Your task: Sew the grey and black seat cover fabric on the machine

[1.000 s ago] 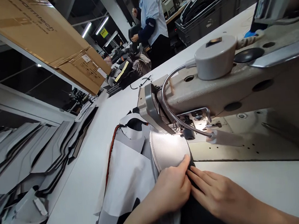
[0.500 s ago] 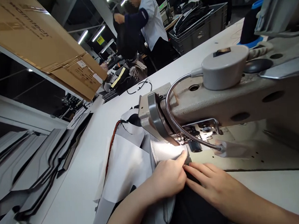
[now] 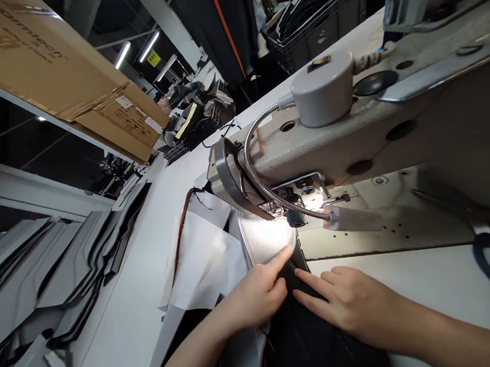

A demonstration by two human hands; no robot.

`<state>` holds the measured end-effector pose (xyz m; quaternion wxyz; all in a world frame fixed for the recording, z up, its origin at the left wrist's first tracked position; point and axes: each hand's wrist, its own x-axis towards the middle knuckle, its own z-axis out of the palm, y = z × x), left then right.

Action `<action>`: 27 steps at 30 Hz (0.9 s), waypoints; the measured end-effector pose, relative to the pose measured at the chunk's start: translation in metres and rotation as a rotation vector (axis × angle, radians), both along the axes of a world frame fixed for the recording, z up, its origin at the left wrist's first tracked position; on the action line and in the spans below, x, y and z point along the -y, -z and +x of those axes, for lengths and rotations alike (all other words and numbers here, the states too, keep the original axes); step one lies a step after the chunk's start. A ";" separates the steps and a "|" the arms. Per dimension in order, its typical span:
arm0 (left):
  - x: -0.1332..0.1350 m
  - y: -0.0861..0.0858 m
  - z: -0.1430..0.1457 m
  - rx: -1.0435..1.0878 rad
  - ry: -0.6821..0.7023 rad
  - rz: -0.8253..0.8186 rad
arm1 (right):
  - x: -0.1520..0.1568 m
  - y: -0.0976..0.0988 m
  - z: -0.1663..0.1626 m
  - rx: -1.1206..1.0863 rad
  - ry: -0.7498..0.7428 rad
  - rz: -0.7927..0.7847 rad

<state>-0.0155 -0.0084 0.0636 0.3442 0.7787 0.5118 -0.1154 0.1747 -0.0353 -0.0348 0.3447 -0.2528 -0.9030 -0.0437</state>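
A white mesh fabric panel (image 3: pixel 265 239) lies lit under the head of a beige sewing machine (image 3: pixel 350 138), joined to a black piece (image 3: pixel 304 335) that runs toward me. My left hand (image 3: pixel 254 293) rests on the seam with its forefinger stretched onto the white panel and the other fingers curled. My right hand (image 3: pixel 343 302) lies flat on the black piece beside it, fingers stretched out toward the needle area (image 3: pixel 297 216). Neither hand grips anything.
White backing fabric with a red-piped edge (image 3: pixel 199 252) spreads left of the machine. Stacked grey cut panels (image 3: pixel 55 272) fill the left side. A cardboard box (image 3: pixel 55 68) sits on a shelf above. A gooseneck lamp (image 3: pixel 322 87) arches over the needle. Crates of dark parts (image 3: pixel 313 13) stand behind.
Both hands have slid back toward me from the presser foot, leaving more white mesh showing. The person at the back now stands behind a raised dark piece.
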 end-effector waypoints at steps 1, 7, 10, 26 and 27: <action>0.004 0.002 0.003 -0.092 0.017 0.010 | 0.000 0.000 0.001 0.004 -0.008 -0.023; 0.013 0.008 0.021 -0.451 0.163 0.083 | -0.006 0.007 0.009 0.034 -0.070 -0.082; 0.004 0.004 0.027 -0.460 0.173 0.094 | -0.013 0.012 0.016 0.026 -0.066 -0.085; -0.039 0.002 0.032 -0.337 0.177 0.126 | -0.036 0.021 0.027 0.085 0.005 -0.064; -0.041 0.005 0.032 -0.308 0.179 0.141 | -0.037 0.023 0.023 0.077 0.031 -0.038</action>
